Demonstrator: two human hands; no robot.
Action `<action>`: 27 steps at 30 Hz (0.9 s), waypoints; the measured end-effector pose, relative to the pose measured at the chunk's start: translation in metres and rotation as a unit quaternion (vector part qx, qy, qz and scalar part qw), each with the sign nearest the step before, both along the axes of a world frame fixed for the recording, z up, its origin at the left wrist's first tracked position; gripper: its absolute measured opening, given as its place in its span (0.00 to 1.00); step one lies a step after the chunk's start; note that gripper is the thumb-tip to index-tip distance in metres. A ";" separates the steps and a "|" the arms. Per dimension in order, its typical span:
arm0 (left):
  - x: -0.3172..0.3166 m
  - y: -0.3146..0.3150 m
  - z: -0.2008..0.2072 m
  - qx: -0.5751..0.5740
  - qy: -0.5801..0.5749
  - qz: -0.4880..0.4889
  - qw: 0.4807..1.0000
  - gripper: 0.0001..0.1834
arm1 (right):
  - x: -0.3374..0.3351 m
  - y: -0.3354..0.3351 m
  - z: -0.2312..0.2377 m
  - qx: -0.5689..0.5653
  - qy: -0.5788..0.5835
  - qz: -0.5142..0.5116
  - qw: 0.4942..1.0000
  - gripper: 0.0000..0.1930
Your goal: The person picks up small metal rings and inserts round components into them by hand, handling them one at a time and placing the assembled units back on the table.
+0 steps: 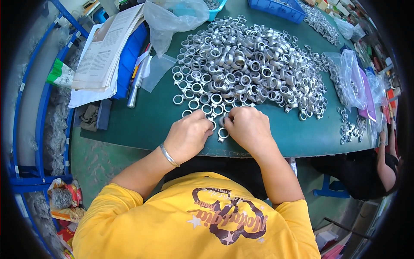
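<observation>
heap of lugged rings [254, 60] on worktable [142, 121] | left hand [188, 131] and right hand [250, 127] before heap, near front edge | paper stack [101, 56] on bin [130, 62], left of heap | crate [276, 12] behind heap | shelving rack [39, 183] left of worktable | co-worker [358, 172] at right

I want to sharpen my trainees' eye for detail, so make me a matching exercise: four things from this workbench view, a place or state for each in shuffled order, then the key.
Things
1. Left hand
2. Right hand
3. Pile of metal rings
4. Printed papers

Places and states
A. Heaped on the green tabletop
B. Fingers curled, with a silver bracelet at the wrist
C. Overlapping a blue bin at the left side of the picture
D. Fingers curled, with no bracelet visible at the wrist

Right pairs: 1-B, 2-D, 3-A, 4-C
</observation>
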State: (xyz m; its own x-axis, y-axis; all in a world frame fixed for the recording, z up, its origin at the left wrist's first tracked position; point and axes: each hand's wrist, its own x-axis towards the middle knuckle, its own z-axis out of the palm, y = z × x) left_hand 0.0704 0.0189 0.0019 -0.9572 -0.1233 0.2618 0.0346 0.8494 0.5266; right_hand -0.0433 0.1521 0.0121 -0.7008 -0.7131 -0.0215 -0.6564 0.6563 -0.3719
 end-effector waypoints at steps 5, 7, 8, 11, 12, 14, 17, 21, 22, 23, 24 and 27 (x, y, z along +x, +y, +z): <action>0.003 0.000 0.003 0.144 -0.032 0.006 0.989 0.06 | -0.009 0.021 -0.005 -0.165 -0.209 -0.036 0.963 0.10; 0.002 0.002 0.007 0.248 -0.064 0.012 0.967 0.07 | -0.006 0.027 -0.007 -0.253 -0.359 -0.049 0.897 0.08; 0.001 0.004 0.010 0.286 -0.077 0.010 0.955 0.07 | -0.002 0.028 -0.008 -0.250 -0.360 -0.051 0.897 0.08; -0.001 0.009 0.009 0.324 -0.061 -0.013 0.944 0.08 | 0.008 0.030 -0.010 -0.330 -0.425 -0.029 0.842 0.07; -0.001 0.011 0.009 0.322 -0.030 -0.032 0.946 0.08 | 0.012 0.031 -0.011 -0.329 -0.425 -0.031 0.843 0.07; -0.001 0.014 0.004 0.347 -0.022 -0.021 0.937 0.08 | 0.018 0.032 -0.012 -0.365 -0.180 0.040 0.913 0.07; 0.001 0.018 0.003 0.300 0.070 -0.056 0.950 0.08 | 0.024 0.034 -0.022 -0.449 -0.238 0.016 0.861 0.08; 0.001 0.016 -0.002 0.273 0.096 -0.067 0.955 0.08 | 0.020 0.041 -0.013 -0.420 -0.498 -0.070 0.755 0.08; 0.001 0.015 -0.003 0.275 0.094 -0.067 0.954 0.08 | 0.019 0.042 -0.013 -0.418 -0.500 -0.072 0.755 0.08; 0.001 0.015 -0.003 0.272 0.098 -0.067 0.955 0.09 | 0.017 0.044 -0.012 -0.411 -0.544 -0.084 0.727 0.09; 0.001 0.015 -0.003 0.270 0.102 -0.068 0.955 0.09 | 0.017 0.044 -0.012 -0.403 -0.587 -0.095 0.696 0.11; 0.002 0.016 -0.003 0.270 0.105 -0.076 0.954 0.09 | 0.018 0.045 -0.012 -0.373 -0.609 -0.073 0.696 0.15</action>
State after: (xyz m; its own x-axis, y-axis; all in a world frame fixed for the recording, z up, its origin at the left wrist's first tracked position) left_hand 0.0720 0.0351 -0.0008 -0.9080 -0.1583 0.3880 0.2895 0.4322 0.8540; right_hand -0.0255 0.1968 -0.0001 -0.5533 -0.7667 -0.3256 0.4976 0.0092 -0.8674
